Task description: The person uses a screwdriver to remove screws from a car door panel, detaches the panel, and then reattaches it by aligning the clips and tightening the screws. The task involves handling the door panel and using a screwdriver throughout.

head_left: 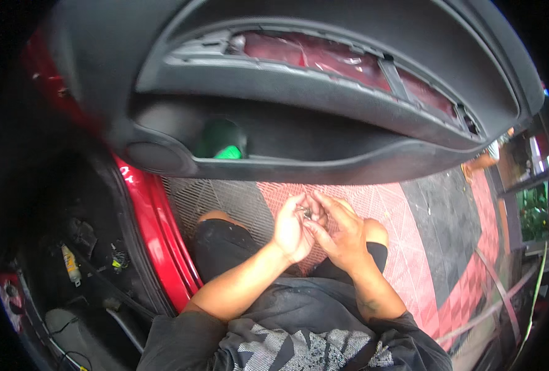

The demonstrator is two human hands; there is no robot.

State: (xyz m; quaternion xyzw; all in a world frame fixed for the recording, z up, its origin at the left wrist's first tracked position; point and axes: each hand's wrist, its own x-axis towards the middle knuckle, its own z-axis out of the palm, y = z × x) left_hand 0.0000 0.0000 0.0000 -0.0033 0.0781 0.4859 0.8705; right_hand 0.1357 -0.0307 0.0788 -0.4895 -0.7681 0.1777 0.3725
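Note:
My left hand (292, 230) and my right hand (344, 230) meet in front of my lap, below the car door panel (274, 164). Small, dark, shiny bits (307, 214) show between them, too small to name. The left fingers curl up around these bits, palm turned upward. On the right hand, thumb and fingers bend in from the other side and touch the same spot. The black door panel hangs over both hands, apart from them. Its long upper opening bares a reddish film-covered surface (324, 54).
A green-topped dark object (229, 152) rests in the door pocket. The red door sill (157, 232) runs along my left, beside the dark car interior with a yellow tube (71, 266). Red and grey floor tiles (410, 247) spread to the right. Another person's leg (481, 162) shows at far right.

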